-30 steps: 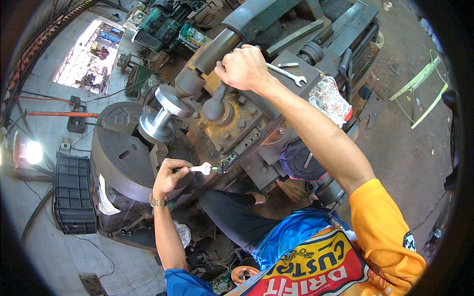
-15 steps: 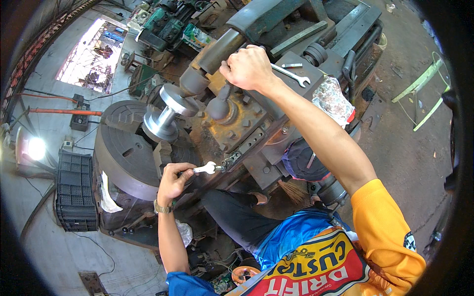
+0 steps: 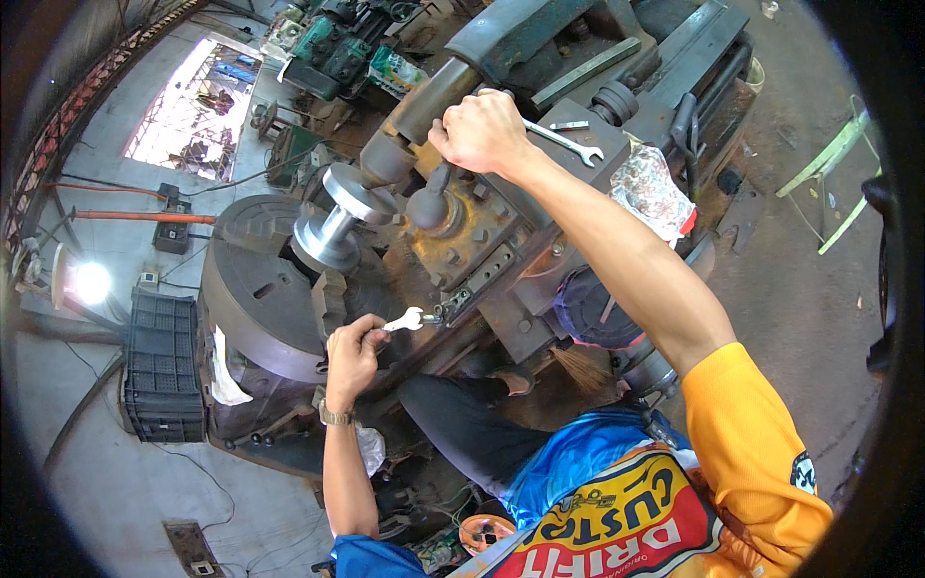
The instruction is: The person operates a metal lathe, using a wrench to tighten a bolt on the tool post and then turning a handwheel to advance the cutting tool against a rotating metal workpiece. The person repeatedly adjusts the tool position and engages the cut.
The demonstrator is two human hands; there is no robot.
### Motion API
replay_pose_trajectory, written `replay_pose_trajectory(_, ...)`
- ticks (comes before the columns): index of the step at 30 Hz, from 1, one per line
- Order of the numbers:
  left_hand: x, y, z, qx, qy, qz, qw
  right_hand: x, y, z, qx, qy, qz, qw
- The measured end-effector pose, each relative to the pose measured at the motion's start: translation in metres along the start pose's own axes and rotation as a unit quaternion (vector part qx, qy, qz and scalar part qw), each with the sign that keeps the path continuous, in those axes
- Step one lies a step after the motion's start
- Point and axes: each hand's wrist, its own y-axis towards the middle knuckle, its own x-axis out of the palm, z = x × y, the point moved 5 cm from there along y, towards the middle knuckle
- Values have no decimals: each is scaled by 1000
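My left hand (image 3: 355, 356) is closed on an open-end wrench (image 3: 407, 319), its bright jaw beside the tip of the boring-bar-like tool holder (image 3: 472, 289) on the lathe's tool post (image 3: 462, 236). My right hand (image 3: 482, 132) is wrapped round the upper end of the tool-post lever (image 3: 440, 185), whose grip is hidden by my fingers. Left of the post, a shiny spool-shaped metal workpiece (image 3: 337, 226) with two round flanges sits in the large lathe chuck (image 3: 260, 289). The tailstock's dark, blunt end (image 3: 387, 159) stands against its far flange.
A second open-end wrench (image 3: 578, 149) and a small metal bar (image 3: 568, 125) lie on the carriage beyond my right forearm. A patterned cloth (image 3: 650, 193) hangs near them. A black crate (image 3: 162, 366) and a lit lamp (image 3: 92, 283) stand at the left, a broom (image 3: 578, 371) below the carriage.
The view has shifted slightly, carrying the chuck and crate to the right in the picture. Both hands keep their holds, with little visible movement against the lathe.
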Motion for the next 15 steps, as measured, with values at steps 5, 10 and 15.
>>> replay_pose_trajectory(5, 18, -38, 9, -112, 3, 71, 991, 1, 0, 0, 5, 0, -15, 1000)
replay_pose_trajectory(10, 34, -65, 28, -232, -168, 46, 957, -1, 1, -1, 14, 20, -29, 999)
replay_pose_trajectory(15, 25, -66, 35, -340, -384, -105, 852, 3, 0, 2, 11, 52, -71, 996)
